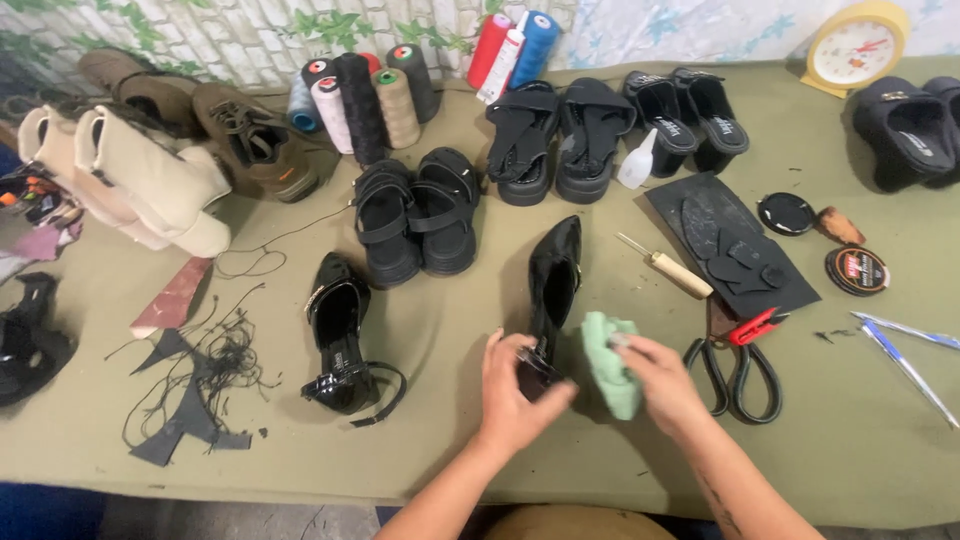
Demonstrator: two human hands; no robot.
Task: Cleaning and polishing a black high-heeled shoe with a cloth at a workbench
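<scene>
Left hand (515, 385) grips the black pointed shoe (553, 290) at its heel; right hand (660, 380) clutches a green cloth (608, 360) against it

a big table (860, 420) with an olive green cloth fills most of the view. the cloth has small creases, dust and bits of dark scrap on it. behind the table stands a wall (250, 35) that looks like white bricks, with green leafy vines (330, 20) running along the top. to the right, the wall has a pale blue and white flower pattern (690, 25). under the table's front edge a strip of grey floor (230, 518) shows. the light is soft and even, with gentle shadows.
</scene>
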